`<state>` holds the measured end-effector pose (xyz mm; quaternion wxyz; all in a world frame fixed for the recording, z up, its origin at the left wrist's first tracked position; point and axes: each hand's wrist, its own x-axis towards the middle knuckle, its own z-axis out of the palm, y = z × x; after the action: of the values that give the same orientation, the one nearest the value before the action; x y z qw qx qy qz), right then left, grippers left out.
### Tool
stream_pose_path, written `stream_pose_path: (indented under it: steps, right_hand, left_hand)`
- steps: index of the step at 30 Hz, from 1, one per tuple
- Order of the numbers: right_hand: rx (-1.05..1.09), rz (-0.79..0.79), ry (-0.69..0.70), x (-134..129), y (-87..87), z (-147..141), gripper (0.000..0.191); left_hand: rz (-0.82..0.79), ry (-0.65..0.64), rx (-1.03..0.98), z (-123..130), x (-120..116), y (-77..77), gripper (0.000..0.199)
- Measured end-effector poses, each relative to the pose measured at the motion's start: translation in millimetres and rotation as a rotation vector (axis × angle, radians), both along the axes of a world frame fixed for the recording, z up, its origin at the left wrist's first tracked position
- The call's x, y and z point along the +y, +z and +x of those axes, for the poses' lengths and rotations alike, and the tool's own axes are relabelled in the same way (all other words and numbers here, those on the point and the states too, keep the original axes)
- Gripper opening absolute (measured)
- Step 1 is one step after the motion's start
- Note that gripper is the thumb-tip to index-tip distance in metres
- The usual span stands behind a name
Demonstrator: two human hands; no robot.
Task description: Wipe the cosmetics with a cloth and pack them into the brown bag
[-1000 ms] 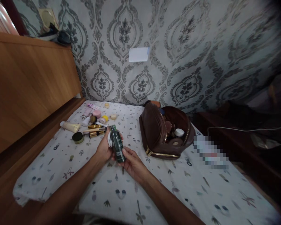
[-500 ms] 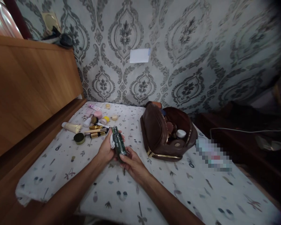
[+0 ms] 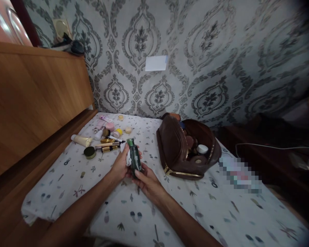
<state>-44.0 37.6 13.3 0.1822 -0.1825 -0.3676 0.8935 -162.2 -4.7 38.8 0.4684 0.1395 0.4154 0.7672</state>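
A dark green bottle is held between my two hands over the middle of the patterned cloth. My left hand wraps its left side, with a crumpled white wipe or tissue pressed between the palm and the bottle. Around the bottle's lower end close the fingers of my right hand, the thumb lying on top. To the right of my hands stands an unzipped brown bag holding a white-lidded jar and other small items.
Several cosmetics lie at the left, among them a cream tube, a dark green round tin, gold tubes and a pink jar. A wooden cabinet borders the left side; a patterned wall rises behind.
The whole view has shifted slightly. The bottle is a little more upright in my hands, and both hands still hold it.
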Motion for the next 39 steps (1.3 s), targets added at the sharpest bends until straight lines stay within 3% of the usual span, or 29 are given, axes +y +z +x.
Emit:
stream_pose_path:
  steps: [7, 12, 17, 23, 28, 32, 39]
  right_hand:
    - [0.023, 0.022, 0.001, 0, -3.4, -1, 0.052]
    - [0.042, 0.006, 0.014, 1, -2.1, 0, 0.047]
    - [-0.026, 0.003, -0.026, 2, -5.5, -1, 0.042]
    - [-0.055, 0.121, -0.116, 3, -7.5, -2, 0.045]
    - [-0.021, 0.235, -0.134, 2, -9.3, -2, 0.040]
    - [0.000, 0.201, -0.120, 1, -7.7, -1, 0.039]
    - [-0.002, 0.021, -0.195, 6, -4.7, -2, 0.047]
  left_hand:
    - [-0.041, -0.047, -0.015, -1, 1, 4.5, 0.061]
    - [0.018, -0.166, 0.166, -1, -3, -0.3, 0.060]
    - [-0.052, -0.034, 0.285, 3, -2, -4.2, 0.054]
    - [-0.111, 0.069, 0.461, 2, -1, -8.4, 0.055]
    - [-0.152, 0.125, 0.477, 3, -2, -11.7, 0.049]
    - [-0.160, 0.155, 0.397, 5, -2, -5.4, 0.053]
    - [-0.043, -0.255, 0.358, 6, -6, -3.1, 0.059]
